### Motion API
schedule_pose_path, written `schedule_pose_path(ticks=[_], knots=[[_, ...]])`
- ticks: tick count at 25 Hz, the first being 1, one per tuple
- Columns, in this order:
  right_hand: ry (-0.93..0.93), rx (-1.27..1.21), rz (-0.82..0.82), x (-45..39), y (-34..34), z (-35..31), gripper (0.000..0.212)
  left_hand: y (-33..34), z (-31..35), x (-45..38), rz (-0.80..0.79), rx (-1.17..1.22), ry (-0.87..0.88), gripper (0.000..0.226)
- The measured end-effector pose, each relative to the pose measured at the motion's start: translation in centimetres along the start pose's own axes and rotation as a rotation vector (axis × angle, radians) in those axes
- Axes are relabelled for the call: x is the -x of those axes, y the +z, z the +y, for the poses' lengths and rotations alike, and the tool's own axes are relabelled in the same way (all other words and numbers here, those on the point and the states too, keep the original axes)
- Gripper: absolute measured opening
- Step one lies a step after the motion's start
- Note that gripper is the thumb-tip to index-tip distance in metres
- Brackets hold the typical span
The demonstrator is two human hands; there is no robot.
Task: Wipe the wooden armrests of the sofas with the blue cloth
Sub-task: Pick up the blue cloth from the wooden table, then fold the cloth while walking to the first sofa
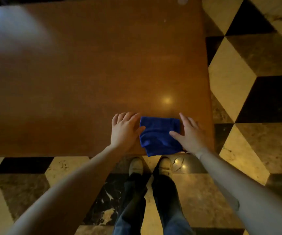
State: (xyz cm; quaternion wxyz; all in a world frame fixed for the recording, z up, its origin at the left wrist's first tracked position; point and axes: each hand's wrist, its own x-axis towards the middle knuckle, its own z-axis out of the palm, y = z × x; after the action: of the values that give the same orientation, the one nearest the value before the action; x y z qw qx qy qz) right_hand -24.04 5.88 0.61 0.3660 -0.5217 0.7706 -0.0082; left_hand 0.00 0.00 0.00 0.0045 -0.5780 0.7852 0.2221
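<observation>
A folded blue cloth lies near the front right corner of a large polished wooden table, one corner hanging slightly over the front edge. My left hand rests flat on the table against the cloth's left side, thumb touching the fabric. My right hand lies flat on the cloth's right side, thumb laid on top of the cloth. Neither hand grips it; fingers of both are spread. No sofa or armrest is in view.
The table's front edge runs just above my feet; its right edge is at about. Around it is a glossy floor of cream, brown and black diamond tiles. A blurred pale object sits at the table's far edge.
</observation>
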Motion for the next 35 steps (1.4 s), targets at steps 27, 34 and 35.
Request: schedule_pose_path(ticks=[27,34,35], knots=[[-0.362,-0.742,0.503,14.6,-22.9,-14.0,0.017,-28.5,11.3,4.3,0.32,0.849,0.219,0.024],[-0.608,-0.82,0.676,25.4,-36.8,-22.3,0.015,-45.7,17.4,8.9,0.525,0.903,0.468,0.025],[-0.637,-0.805,0.695,26.5,-38.1,-23.1,0.015,-47.4,18.0,9.4,0.564,0.91,0.488,0.026]])
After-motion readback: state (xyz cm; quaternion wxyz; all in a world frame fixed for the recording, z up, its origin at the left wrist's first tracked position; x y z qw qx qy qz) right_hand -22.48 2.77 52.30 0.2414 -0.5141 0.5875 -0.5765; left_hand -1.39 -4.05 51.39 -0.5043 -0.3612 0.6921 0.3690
